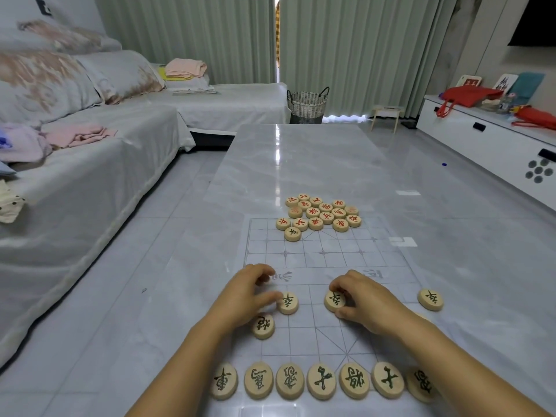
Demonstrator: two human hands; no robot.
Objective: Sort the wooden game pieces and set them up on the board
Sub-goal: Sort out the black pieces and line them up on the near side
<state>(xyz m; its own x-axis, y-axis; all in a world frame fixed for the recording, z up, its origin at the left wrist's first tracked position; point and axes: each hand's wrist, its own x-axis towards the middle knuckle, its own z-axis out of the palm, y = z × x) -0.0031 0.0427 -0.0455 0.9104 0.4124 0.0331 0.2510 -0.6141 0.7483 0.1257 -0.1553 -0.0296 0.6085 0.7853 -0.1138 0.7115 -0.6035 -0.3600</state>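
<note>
- Wooden game pieces lying in two groups on the board (331, 257), a clear gridded sheet spread flat over the glossy grey bench (301, 152).
- Red-lettered pieces (320, 215) clustering in a tight heap at the far edge of the board, many touching, some spilling just past the grid.
- Dark-lettered pieces standing in a near row (322, 380) along the closest edge, seven discs side by side, the rightmost partly hidden behind the right forearm.
- Left hand (246, 293) resting on the board, thumb tip touching the side of one dark-lettered disc (288, 303); grip narrow, fingers curled, not closing around it.
- Another dark-lettered disc (263, 325) lying just beside the left wrist, on the left part of the grid.
- Right hand (365, 299) pinching a dark-lettered piece (335, 300) between thumb and fingertips, grip holding that disc flat against the board near the middle line.
- A lone dark-lettered disc (430, 299) sitting at the right edge of the board, apart from the right hand.
- Covered sofa (90, 164) with folded cloths standing left of the bench; woven basket (307, 105) by the curtains beyond.
</note>
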